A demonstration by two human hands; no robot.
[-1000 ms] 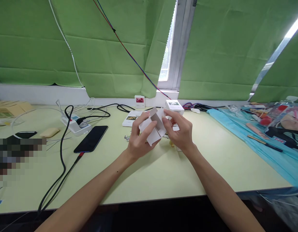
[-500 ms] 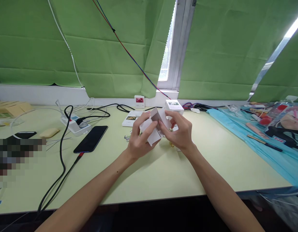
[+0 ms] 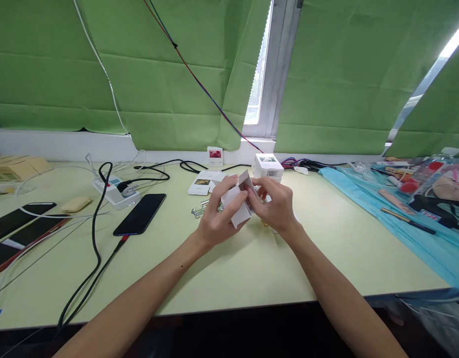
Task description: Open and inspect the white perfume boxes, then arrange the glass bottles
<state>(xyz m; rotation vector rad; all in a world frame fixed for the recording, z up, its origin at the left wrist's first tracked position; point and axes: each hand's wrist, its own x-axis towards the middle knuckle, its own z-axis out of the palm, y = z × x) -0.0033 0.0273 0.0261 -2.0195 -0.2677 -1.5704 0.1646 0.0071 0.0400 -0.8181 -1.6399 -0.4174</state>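
Note:
Between my two hands, above the table, is a small white cardboard box [image 3: 238, 211] with its flaps unfolded. My left hand [image 3: 218, 214] grips it from the left, thumb across its side. On the other side my right hand [image 3: 276, 204] pinches a flap at the open end, its fingertips at the box's mouth. Small shiny metal pieces [image 3: 199, 210] lie on the table behind my left hand. A closed white box [image 3: 268, 168] stands beyond my right hand, and a flat white carton [image 3: 201, 183] with a picture lies beyond my left.
At left lie a black phone [image 3: 140, 215] on a cable, a white power strip [image 3: 117, 196] and more phones [image 3: 21, 243]. A small card box [image 3: 215, 156] stands by the wall. Blue sheeting [image 3: 378, 219] with a pen [image 3: 407, 221] and a bottle covers the right side.
The flaps of the box have been pressed inward and it has turned slightly in my hands. My right fingers have shifted a little at its open end.

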